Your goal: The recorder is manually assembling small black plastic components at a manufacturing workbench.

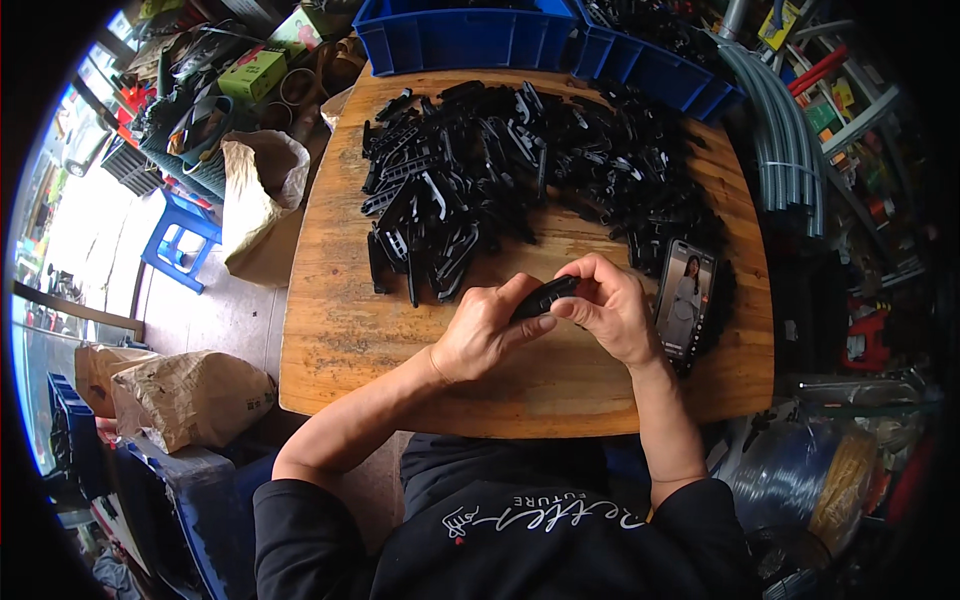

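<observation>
Both my hands meet over the near part of the wooden table, holding one small elongated black plastic part (546, 297) between them. My left hand (488, 328) is closed round its left end, thumb along the near side. At the other end, my right hand (611, 305) pinches it between thumb and fingers. Beyond my hands spreads a big heap of similar black plastic parts (500, 150), some long and ribbed. A phone (686, 300) with its screen lit leans against the parts to the right of my right hand.
The wooden table (350, 340) has a worn top. Blue crates (465, 40) stand at its far edge. Paper sacks (195, 395) and a blue stool (180, 240) are on the left. Bundled grey tubes (785, 150) and a wrapped coil (800, 480) stand on the right.
</observation>
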`<control>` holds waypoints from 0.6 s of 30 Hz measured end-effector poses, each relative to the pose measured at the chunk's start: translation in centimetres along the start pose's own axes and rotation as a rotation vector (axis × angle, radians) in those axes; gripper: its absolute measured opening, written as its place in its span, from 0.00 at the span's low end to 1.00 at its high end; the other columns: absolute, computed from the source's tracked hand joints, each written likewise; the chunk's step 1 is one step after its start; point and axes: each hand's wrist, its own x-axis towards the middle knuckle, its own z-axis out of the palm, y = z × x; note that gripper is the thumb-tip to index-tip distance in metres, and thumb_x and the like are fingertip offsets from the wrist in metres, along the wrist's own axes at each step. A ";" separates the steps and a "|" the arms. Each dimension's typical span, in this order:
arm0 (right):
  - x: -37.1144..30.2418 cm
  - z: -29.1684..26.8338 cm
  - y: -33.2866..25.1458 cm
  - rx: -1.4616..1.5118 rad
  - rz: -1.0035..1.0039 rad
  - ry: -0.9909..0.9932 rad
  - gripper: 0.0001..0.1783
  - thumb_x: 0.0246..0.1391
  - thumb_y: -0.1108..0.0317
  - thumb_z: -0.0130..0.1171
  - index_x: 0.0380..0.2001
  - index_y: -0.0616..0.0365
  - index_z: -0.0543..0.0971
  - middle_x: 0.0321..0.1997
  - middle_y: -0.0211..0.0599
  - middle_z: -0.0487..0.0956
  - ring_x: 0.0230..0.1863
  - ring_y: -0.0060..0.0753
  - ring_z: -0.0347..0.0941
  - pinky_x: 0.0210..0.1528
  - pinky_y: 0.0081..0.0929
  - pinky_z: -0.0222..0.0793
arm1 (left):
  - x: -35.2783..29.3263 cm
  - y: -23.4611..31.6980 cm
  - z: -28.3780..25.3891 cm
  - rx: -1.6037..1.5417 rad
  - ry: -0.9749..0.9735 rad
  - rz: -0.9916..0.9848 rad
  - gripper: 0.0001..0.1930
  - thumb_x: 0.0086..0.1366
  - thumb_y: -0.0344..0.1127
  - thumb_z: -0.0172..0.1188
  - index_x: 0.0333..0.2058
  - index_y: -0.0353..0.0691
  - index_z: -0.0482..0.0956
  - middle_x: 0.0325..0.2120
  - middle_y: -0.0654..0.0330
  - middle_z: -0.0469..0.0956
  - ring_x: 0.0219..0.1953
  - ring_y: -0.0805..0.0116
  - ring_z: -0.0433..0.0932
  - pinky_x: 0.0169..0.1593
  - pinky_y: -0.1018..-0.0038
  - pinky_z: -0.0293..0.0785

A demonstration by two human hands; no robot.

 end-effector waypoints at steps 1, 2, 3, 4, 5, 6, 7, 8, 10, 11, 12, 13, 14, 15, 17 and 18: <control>0.1 -0.1 0.0 -0.066 -0.001 -0.013 0.18 0.49 0.64 0.65 0.38 0.63 0.72 0.31 0.24 0.74 0.29 0.11 0.67 0.31 0.09 0.63 | -0.1 0.2 -0.3 0.025 -0.003 0.010 0.15 0.60 0.40 0.60 0.32 0.33 0.70 0.17 0.50 0.71 0.20 0.55 0.71 0.25 0.68 0.66; 0.3 0.0 0.0 -0.074 -0.040 -0.016 0.17 0.49 0.63 0.66 0.36 0.62 0.73 0.29 0.23 0.74 0.29 0.10 0.67 0.31 0.10 0.63 | -0.2 0.6 -0.5 0.008 0.017 0.022 0.15 0.59 0.40 0.61 0.32 0.33 0.71 0.17 0.51 0.71 0.20 0.58 0.71 0.25 0.69 0.66; 0.4 0.1 -0.4 -0.096 -0.042 -0.014 0.15 0.48 0.64 0.67 0.33 0.62 0.74 0.28 0.24 0.74 0.28 0.10 0.67 0.30 0.09 0.61 | -0.3 0.7 -0.7 0.014 0.010 0.006 0.15 0.59 0.41 0.61 0.32 0.32 0.72 0.17 0.52 0.72 0.20 0.61 0.71 0.26 0.70 0.66; 0.4 0.2 -0.8 -0.076 -0.029 -0.017 0.14 0.47 0.65 0.67 0.30 0.61 0.74 0.27 0.23 0.74 0.27 0.10 0.66 0.29 0.09 0.60 | -0.4 0.9 -0.8 -0.002 0.005 -0.003 0.15 0.60 0.41 0.61 0.33 0.32 0.73 0.18 0.53 0.72 0.20 0.63 0.72 0.26 0.71 0.67; 0.6 0.3 -1.1 -0.055 -0.020 -0.027 0.13 0.46 0.65 0.68 0.28 0.60 0.74 0.26 0.23 0.74 0.27 0.10 0.65 0.28 0.09 0.59 | -0.5 0.9 -0.9 -0.014 0.006 -0.012 0.15 0.60 0.41 0.60 0.33 0.32 0.73 0.18 0.53 0.73 0.20 0.64 0.72 0.26 0.72 0.67; 0.8 0.3 -1.2 -0.059 -0.020 -0.017 0.13 0.46 0.65 0.68 0.28 0.60 0.74 0.26 0.23 0.74 0.27 0.10 0.65 0.28 0.09 0.59 | -0.4 0.8 -1.0 -0.028 0.007 -0.015 0.16 0.61 0.42 0.60 0.33 0.32 0.74 0.18 0.55 0.73 0.21 0.69 0.72 0.27 0.73 0.68; 1.0 0.3 -1.2 0.006 -0.027 -0.008 0.14 0.46 0.64 0.68 0.26 0.59 0.74 0.23 0.23 0.74 0.26 0.11 0.66 0.27 0.11 0.60 | 0.0 0.9 -1.5 -0.104 -0.071 -0.147 0.14 0.60 0.39 0.60 0.36 0.33 0.74 0.25 0.62 0.75 0.29 0.77 0.70 0.33 0.77 0.66; 1.2 0.3 -1.3 0.072 -0.035 0.000 0.15 0.45 0.62 0.69 0.25 0.58 0.73 0.21 0.23 0.73 0.25 0.11 0.66 0.26 0.12 0.61 | 0.5 0.5 -1.7 -0.181 -0.123 -0.155 0.14 0.60 0.38 0.60 0.38 0.34 0.74 0.28 0.62 0.75 0.32 0.77 0.71 0.37 0.77 0.67; 2.5 -0.1 -1.5 -0.048 -0.088 -0.127 0.16 0.46 0.58 0.67 0.24 0.58 0.73 0.22 0.24 0.74 0.26 0.12 0.67 0.27 0.12 0.62 | 1.1 0.3 -3.1 -0.292 -0.291 -0.320 0.14 0.60 0.36 0.60 0.43 0.36 0.73 0.35 0.62 0.76 0.40 0.75 0.73 0.46 0.78 0.69; 3.2 -0.8 -1.0 -0.136 -0.120 -0.209 0.17 0.47 0.56 0.67 0.26 0.58 0.74 0.25 0.25 0.74 0.26 0.10 0.65 0.27 0.11 0.61 | 1.2 0.5 -3.3 -0.294 -0.276 -0.325 0.13 0.60 0.34 0.59 0.42 0.36 0.73 0.34 0.60 0.77 0.38 0.73 0.74 0.44 0.77 0.70; 3.9 -0.4 -1.1 0.060 -0.076 -0.169 0.19 0.49 0.54 0.65 0.30 0.59 0.75 0.29 0.27 0.75 0.28 0.12 0.66 0.29 0.12 0.63 | 1.2 0.6 -3.9 -0.383 -0.241 -0.339 0.13 0.60 0.34 0.59 0.41 0.35 0.73 0.33 0.58 0.77 0.37 0.72 0.75 0.43 0.77 0.70; 4.9 0.2 -1.1 0.255 -0.032 -0.128 0.21 0.50 0.52 0.63 0.34 0.60 0.75 0.32 0.29 0.76 0.30 0.13 0.67 0.32 0.13 0.65 | 1.2 0.8 -4.6 -0.471 -0.204 -0.354 0.12 0.59 0.33 0.59 0.40 0.34 0.73 0.32 0.57 0.77 0.36 0.71 0.75 0.42 0.76 0.71; 6.1 0.0 -0.4 0.006 -0.038 -0.009 0.25 0.52 0.49 0.59 0.42 0.60 0.73 0.38 0.31 0.75 0.33 0.16 0.69 0.36 0.16 0.68 | 1.5 1.1 -5.0 -0.516 -0.094 -0.344 0.11 0.57 0.31 0.59 0.39 0.35 0.72 0.32 0.55 0.78 0.34 0.70 0.76 0.41 0.75 0.71; 7.3 0.8 0.8 -0.368 -0.191 0.161 0.22 0.51 0.53 0.61 0.40 0.60 0.73 0.36 0.33 0.76 0.34 0.26 0.71 0.38 0.24 0.69 | 1.5 0.7 -5.4 -0.530 -0.019 -0.228 0.11 0.58 0.28 0.59 0.39 0.37 0.70 0.31 0.59 0.77 0.32 0.75 0.74 0.37 0.79 0.70; 7.3 1.6 2.0 -0.988 -0.396 0.204 0.18 0.48 0.61 0.62 0.39 0.61 0.73 0.34 0.38 0.76 0.36 0.37 0.71 0.42 0.31 0.69 | 1.7 -0.3 -5.9 -0.569 0.075 -0.096 0.14 0.54 0.24 0.58 0.40 0.38 0.69 0.30 0.61 0.75 0.31 0.75 0.73 0.38 0.80 0.68; 7.3 2.3 2.7 -1.032 -0.365 0.196 0.16 0.44 0.68 0.62 0.37 0.61 0.73 0.33 0.42 0.75 0.37 0.45 0.70 0.43 0.37 0.67 | 1.5 -0.3 -6.0 -0.463 0.152 -0.124 0.11 0.52 0.22 0.57 0.35 0.39 0.71 0.26 0.64 0.74 0.29 0.77 0.70 0.36 0.81 0.67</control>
